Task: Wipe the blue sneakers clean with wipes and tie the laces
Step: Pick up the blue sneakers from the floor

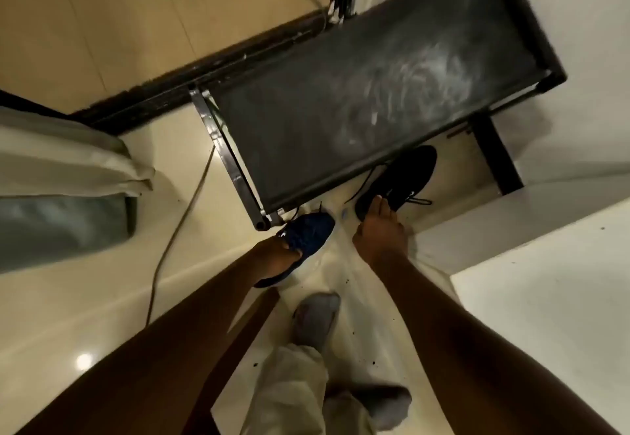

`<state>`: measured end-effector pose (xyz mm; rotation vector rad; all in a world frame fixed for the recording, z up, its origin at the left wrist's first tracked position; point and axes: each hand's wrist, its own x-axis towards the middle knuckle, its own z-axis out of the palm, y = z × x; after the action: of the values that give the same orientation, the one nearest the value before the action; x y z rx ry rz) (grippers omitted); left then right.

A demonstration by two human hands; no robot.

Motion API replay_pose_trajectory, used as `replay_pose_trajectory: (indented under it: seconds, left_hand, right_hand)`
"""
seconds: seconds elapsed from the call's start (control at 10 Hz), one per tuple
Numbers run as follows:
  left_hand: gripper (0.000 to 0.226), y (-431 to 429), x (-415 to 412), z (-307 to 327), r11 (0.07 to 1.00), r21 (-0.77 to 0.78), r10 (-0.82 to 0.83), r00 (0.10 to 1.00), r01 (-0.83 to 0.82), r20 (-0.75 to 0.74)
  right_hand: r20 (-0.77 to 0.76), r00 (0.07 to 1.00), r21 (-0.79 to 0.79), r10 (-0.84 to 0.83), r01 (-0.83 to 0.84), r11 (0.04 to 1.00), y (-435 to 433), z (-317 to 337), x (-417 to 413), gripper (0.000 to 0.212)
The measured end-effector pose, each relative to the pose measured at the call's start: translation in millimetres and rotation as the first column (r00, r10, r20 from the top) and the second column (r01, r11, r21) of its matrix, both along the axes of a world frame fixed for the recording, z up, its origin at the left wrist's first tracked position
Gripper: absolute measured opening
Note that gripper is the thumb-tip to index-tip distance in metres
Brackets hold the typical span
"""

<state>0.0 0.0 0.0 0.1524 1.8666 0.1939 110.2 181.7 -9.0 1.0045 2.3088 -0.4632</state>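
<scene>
Two dark blue sneakers lie on the pale floor below a black shelf. My left hand (278, 259) grips the nearer sneaker (308, 235) at its heel and collar. The other sneaker (405, 178) sits half under the shelf's edge, its laces loose and trailing on the floor. My right hand (378, 230) reaches down to this sneaker's heel end, with the fingers curled at its opening. No wipes are in view.
The dusty black shelf (375, 93) on a metal frame stands straight ahead. A cable (177, 230) runs across the floor at the left. My socked feet (315, 318) stand below the hands. A white surface (545, 315) fills the right side, and a cushioned seat (68, 195) is at left.
</scene>
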Motion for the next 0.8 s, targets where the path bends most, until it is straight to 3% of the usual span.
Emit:
replay_pose_trajectory:
  seconds: [0.2, 0.3, 0.4, 0.5, 0.6, 0.8]
  left_hand:
    - [0.060, -15.3, 15.2, -82.3, 0.954, -0.107, 0.279, 0.960, -0.280, -0.027]
    - [0.065, -27.1, 23.8, -118.4, 0.840, -0.134, 0.529, 0.848, -0.526, -0.013]
    - [0.077, -44.2, 35.4, -159.9, 0.676, -0.131, 0.735, 0.676, -0.725, 0.057]
    - [0.068, -54.9, 44.1, -186.9, 0.610, -0.128, 0.792, 0.607, -0.782, 0.062]
    - [0.041, -52.8, 47.1, -173.9, 0.649, -0.072, 0.760, 0.649, -0.757, 0.032]
    - [0.031, -49.3, 48.5, -150.3, 0.614, -0.010, 0.789, 0.613, -0.789, 0.037]
  right_hand:
    - [0.046, 0.994, 0.024, -0.098, 0.097, 0.995, 2.9, -88.7, 1.5, 0.085]
    - [0.006, 0.993, 0.068, -0.120, 0.119, 0.991, 1.8, -124.4, 2.6, 0.088]
    - [-0.024, 0.982, 0.053, -0.186, 0.187, 0.981, -1.9, -149.6, 2.8, 0.092]
    - [-0.107, 0.954, 0.065, -0.280, 0.287, 0.956, 2.0, -168.2, 0.9, 0.084]
    - [-0.159, 0.929, 0.043, -0.333, 0.343, 0.938, 10.2, -171.4, 1.1, 0.062]
    - [-0.200, 0.919, 0.035, -0.339, 0.353, 0.935, 14.4, -141.7, 8.0, 0.053]
